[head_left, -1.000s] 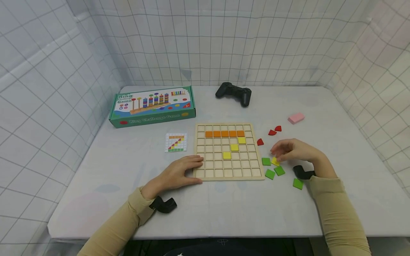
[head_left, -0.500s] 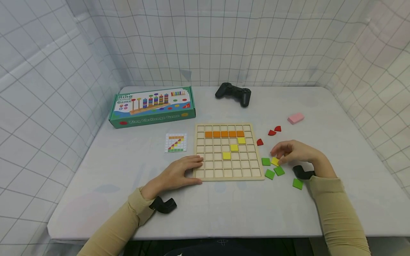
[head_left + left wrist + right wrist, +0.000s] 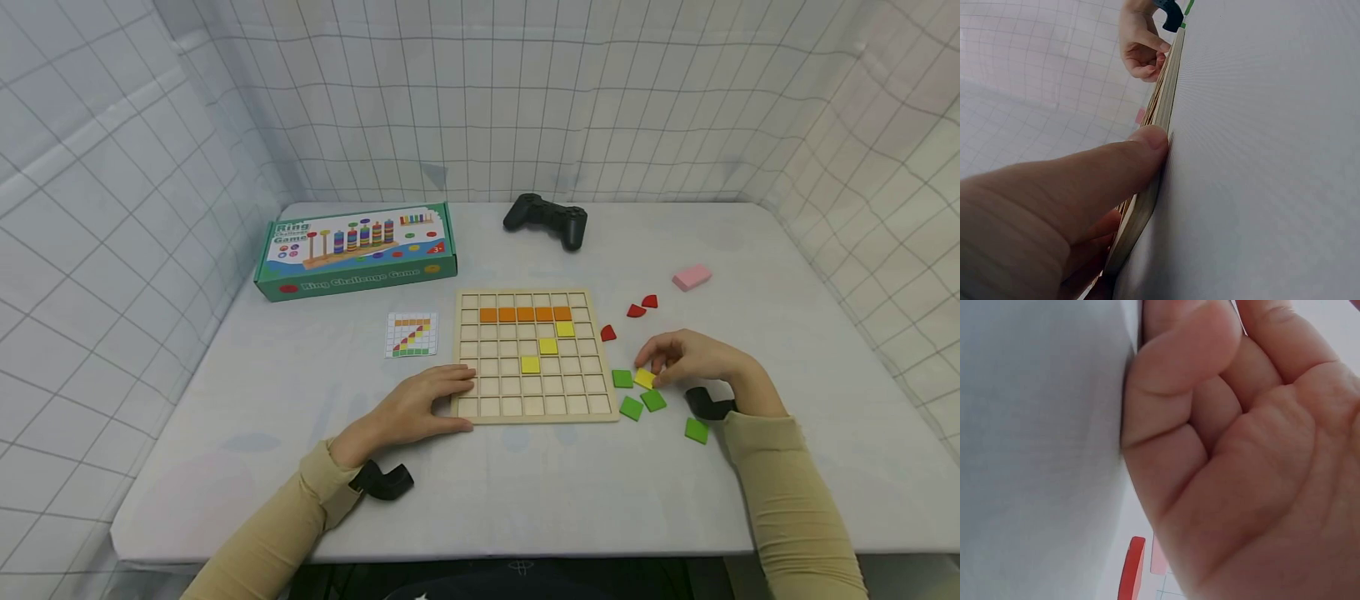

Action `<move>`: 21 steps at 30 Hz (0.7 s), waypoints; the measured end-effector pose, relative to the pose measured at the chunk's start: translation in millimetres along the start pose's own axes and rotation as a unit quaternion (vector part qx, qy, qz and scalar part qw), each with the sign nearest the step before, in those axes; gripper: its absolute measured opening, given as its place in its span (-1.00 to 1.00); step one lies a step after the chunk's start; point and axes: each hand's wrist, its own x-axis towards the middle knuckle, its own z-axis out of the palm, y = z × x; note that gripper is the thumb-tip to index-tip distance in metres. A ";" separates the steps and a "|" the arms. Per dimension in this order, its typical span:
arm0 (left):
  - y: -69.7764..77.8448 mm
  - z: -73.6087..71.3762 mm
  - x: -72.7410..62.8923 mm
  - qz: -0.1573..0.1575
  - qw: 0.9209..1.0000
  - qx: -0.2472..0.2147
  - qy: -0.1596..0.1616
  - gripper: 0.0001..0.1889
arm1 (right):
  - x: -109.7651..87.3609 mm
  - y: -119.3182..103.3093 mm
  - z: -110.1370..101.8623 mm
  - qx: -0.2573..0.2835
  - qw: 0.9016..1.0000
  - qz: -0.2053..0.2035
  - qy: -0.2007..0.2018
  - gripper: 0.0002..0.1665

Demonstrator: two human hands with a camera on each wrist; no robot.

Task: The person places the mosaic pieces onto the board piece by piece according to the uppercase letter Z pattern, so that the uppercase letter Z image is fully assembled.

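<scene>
My left hand lies at the near left corner of the wooden grid board. Its fingers rest over the left rim and its thumb presses the front edge, gripping the corner. In the left wrist view the thumb sits against the board's edge. Beyond the board's right side, my right hand has curled fingers around a yellow square tile, which it pinches low at the table. The right wrist view shows the curled fingers; the tile is hidden there. Orange tiles and yellow tiles sit in the grid.
Several green square tiles lie around the right hand, with red quarter-round pieces behind. A pattern card lies left of the board. Farther back are a game box, a black game controller and a pink block.
The right thumb has shifted slightly right, baring more of the yellow tile. The left hand and the board stay in place.
</scene>
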 end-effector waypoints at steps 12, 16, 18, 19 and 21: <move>0.0 -0.5 -0.1 -0.015 1.000 -0.005 -0.010 -0.34 | 0.1 -3.1 1.2 -0.023 1.000 0.004 0.012 -0.65; 0.7 -1.1 -0.1 -0.016 1.000 -0.006 -0.011 -0.33 | 0.6 -4.7 1.9 -0.045 0.999 0.014 0.027 -0.66; 1.1 -1.4 0.0 -0.012 1.000 -0.005 -0.008 -0.34 | 0.7 -5.0 2.0 -0.052 0.998 0.019 0.034 -0.68; 1.4 -1.5 -0.2 -0.011 1.000 -0.004 -0.007 -0.34 | 0.7 -5.2 2.1 -0.054 0.998 0.022 0.037 -0.70; 1.4 -1.3 -0.1 -0.008 1.000 -0.003 -0.006 -0.34 | 0.5 -5.9 2.1 -0.053 0.997 0.025 0.040 -0.72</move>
